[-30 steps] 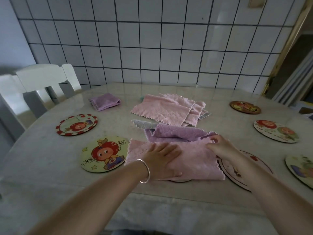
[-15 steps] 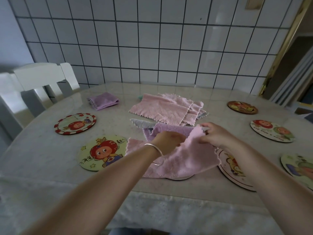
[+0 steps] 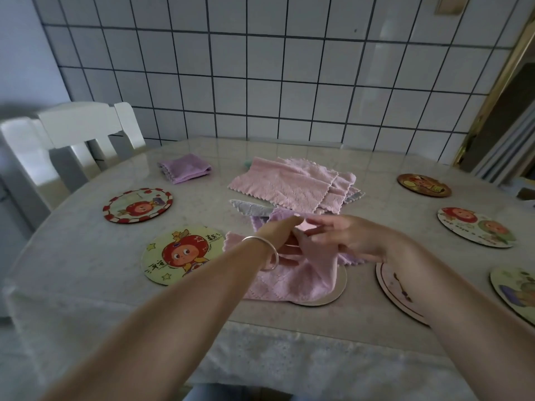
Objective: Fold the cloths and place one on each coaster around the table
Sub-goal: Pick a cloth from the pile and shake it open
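Where hands (image 3: 282, 237) meet: fluffy, scalloped pink cloth (image 3: 301, 277)

Both hands (image 3: 312, 238) on pink cloth (image 3: 301, 279) — mid-fold.

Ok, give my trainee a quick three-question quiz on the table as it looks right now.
1. True or false: the folded purple cloth lies on a coaster.
2. The left hand grips which cloth: A grey, B pink, C green?
3. Which wrist wears the silver bangle?

Key: 1 false, it lies on the bare marble table. 2 B, the pink fleece cloth. 3 left.
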